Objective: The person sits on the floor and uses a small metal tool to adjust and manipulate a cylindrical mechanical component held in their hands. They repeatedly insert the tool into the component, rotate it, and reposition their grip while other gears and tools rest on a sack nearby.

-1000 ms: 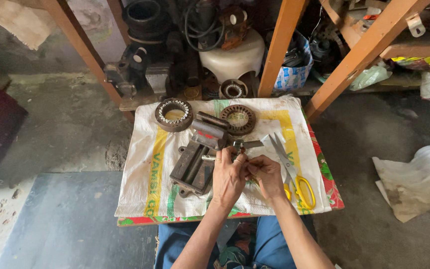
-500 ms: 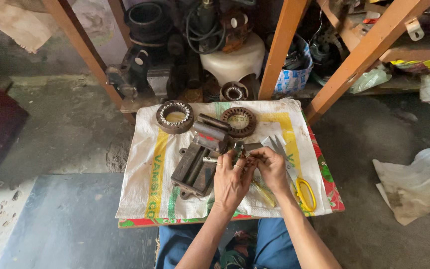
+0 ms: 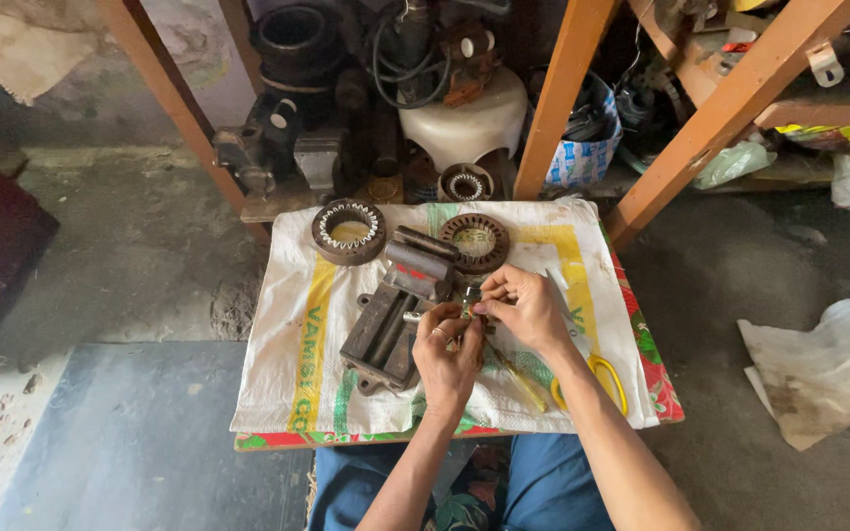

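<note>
We are pinching a small metal part between left hand and right hand, fingers closed on it, just beside the vise on the woven sack.

A small metal part sits pinched between the fingertips of the left hand and the right hand, held just above the white woven sack. It is short, narrow and dull grey-green, largely hidden by the fingers, right beside the dark iron vise.
</note>
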